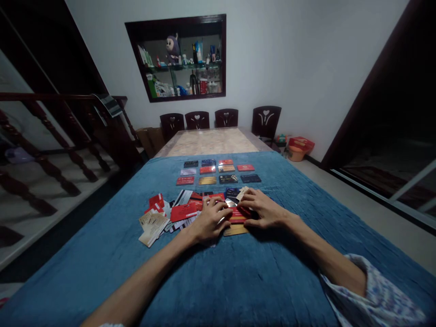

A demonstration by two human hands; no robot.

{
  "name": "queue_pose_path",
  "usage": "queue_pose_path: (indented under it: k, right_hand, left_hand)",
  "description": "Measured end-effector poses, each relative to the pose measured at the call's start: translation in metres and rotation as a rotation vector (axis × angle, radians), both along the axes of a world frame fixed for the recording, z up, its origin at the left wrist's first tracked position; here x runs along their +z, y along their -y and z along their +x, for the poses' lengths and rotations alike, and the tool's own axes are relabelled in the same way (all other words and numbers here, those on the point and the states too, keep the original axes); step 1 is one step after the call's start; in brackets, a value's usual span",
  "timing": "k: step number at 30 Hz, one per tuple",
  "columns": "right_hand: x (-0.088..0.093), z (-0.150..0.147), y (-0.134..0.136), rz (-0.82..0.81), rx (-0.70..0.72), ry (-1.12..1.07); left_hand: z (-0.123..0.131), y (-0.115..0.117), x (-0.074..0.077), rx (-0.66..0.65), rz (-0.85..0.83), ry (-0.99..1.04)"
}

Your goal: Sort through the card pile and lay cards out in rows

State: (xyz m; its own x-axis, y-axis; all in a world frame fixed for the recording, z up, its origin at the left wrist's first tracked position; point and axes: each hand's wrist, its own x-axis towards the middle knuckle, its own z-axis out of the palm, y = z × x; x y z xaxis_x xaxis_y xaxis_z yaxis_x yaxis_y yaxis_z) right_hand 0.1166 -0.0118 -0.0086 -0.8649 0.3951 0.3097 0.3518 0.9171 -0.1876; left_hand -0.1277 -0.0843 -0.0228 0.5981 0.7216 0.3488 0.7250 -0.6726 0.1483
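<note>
On the blue cloth, a loose pile of cards lies close in front of me, with a red card (184, 211) on top at its left part. My left hand (213, 219) is bent over the pile's right side, its fingertips at the left edge of another red card (237, 216). At that card's right edge is my right hand (264, 210), thumb and fingers closed about it. A gold card (235, 230) shows just below. Dark blue cards (232, 194) and a pale card (242, 193) lie beyond the fingertips. My hands cover part of the pile.
Past the pile, several cards lie in neat rows, among them a gold card (207, 180) and a dark card (251, 178). Beige paper cards (154, 227) fan out at the left. The blue cloth (218, 281) covers the near table; chairs (266, 121) stand around its far end.
</note>
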Motion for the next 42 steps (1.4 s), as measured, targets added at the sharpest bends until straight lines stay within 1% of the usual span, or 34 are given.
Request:
queue_pose_path:
  k: [13, 19, 24, 27, 34, 38, 42]
  right_hand:
    - [0.004, -0.001, 0.003, 0.003, 0.014, -0.107]
    - [0.004, -0.002, 0.003, 0.027, 0.033, -0.132]
    - [0.000, -0.003, 0.000, 0.014, 0.094, -0.196]
    - [-0.002, -0.004, -0.001, 0.008, 0.105, -0.190]
    - [-0.002, -0.005, 0.001, 0.025, 0.077, -0.180]
    - [-0.002, -0.005, 0.001, 0.048, 0.084, -0.206]
    - [-0.007, -0.006, -0.001, 0.107, 0.078, -0.271]
  left_hand:
    - [0.002, 0.003, 0.002, 0.024, 0.049, 0.013]
    - [0.002, 0.004, 0.001, 0.013, 0.162, 0.021]
    - [0.000, -0.001, -0.004, -0.042, 0.360, -0.007]
    - [0.000, -0.004, -0.007, -0.081, 0.439, -0.026]
    - [0.001, -0.006, -0.005, -0.093, 0.499, -0.011]
    - [0.001, -0.005, -0.004, -0.058, 0.530, 0.039]
    - [0.001, -0.005, -0.003, -0.035, 0.552, 0.082]
